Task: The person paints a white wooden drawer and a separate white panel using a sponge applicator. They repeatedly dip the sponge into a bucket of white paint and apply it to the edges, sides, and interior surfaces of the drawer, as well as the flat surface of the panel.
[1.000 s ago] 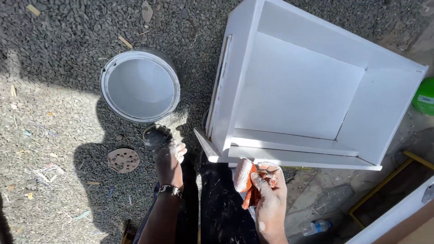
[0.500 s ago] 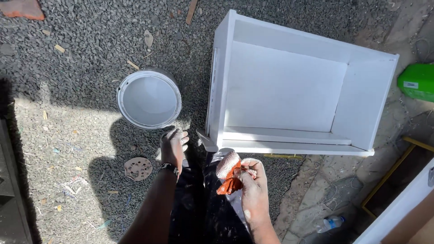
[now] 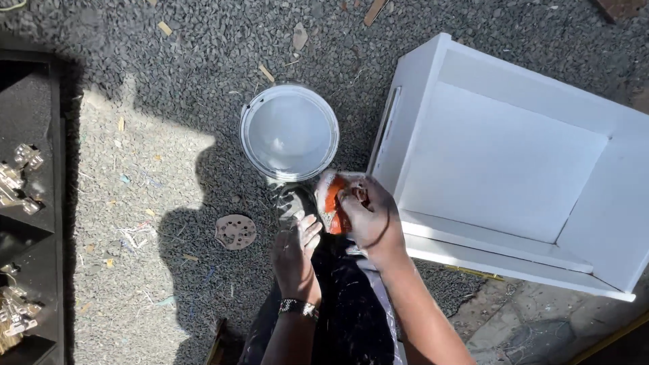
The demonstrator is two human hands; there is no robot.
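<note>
My right hand (image 3: 368, 216) grips an orange and white rag-like pad (image 3: 332, 199), held just below a round bucket of white paint (image 3: 289, 132) on the gravel. My left hand (image 3: 295, 247) sits beside it, fingers loosely apart and smeared with white, holding nothing; a wristwatch (image 3: 299, 307) is on that wrist. To the right lies a white-painted wooden box (image 3: 514, 162), open side up, with my right hand close to its near left corner.
A round perforated sanding disc (image 3: 235, 232) lies on the gravel left of my hands. A black compartment tray (image 3: 27, 203) with metal hinges runs along the left edge. My dark, paint-spattered trousers (image 3: 338, 311) fill the bottom centre. Wood chips are scattered about.
The view has shifted, bringing the black tray into sight at left. My right hand has lifted the orange pad up towards the bucket, beside the box's corner. My left hand stays near it.
</note>
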